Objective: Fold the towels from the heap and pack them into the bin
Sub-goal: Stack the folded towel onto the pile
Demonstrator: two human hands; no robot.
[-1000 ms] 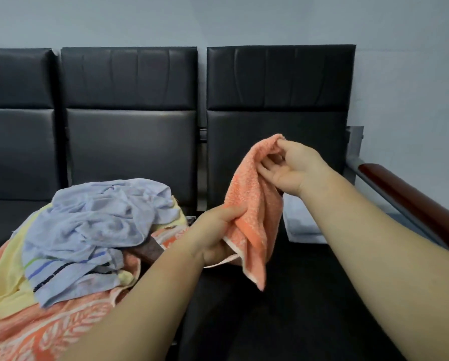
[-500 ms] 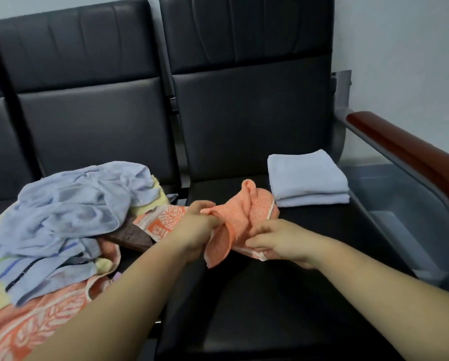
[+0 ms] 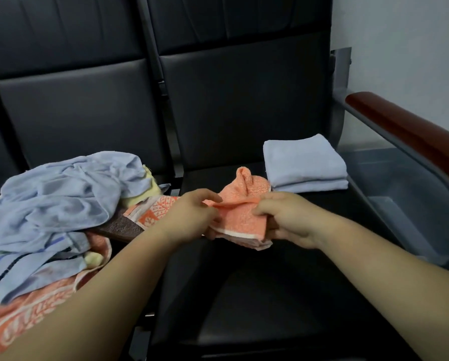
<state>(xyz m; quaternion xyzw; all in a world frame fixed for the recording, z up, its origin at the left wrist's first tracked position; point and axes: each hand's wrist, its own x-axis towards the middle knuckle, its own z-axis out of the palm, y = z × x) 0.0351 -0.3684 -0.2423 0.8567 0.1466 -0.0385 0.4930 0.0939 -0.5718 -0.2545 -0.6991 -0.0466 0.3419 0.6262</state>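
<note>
Orange terry washcloth point(image 3: 240, 217) is pinched between both hands above the black seat point(image 3: 257, 295), left hand point(image 3: 192, 217) and right hand point(image 3: 288, 220) each gripping one side of its top edge. Folding looks just begun; next, spread it flat. Beyond the right hand sit a folded blue towel point(image 3: 304, 162) and the grey bin point(image 3: 413, 204); left of the left hand, the heap point(image 3: 62, 199).

A small orange towel point(image 3: 240, 214), bunched, is over the black seat. A crumpled heap of towels point(image 3: 59, 204) lies left; a folded pale-blue towel point(image 3: 304, 162) sits beside the translucent bin point(image 3: 410, 204).
</note>
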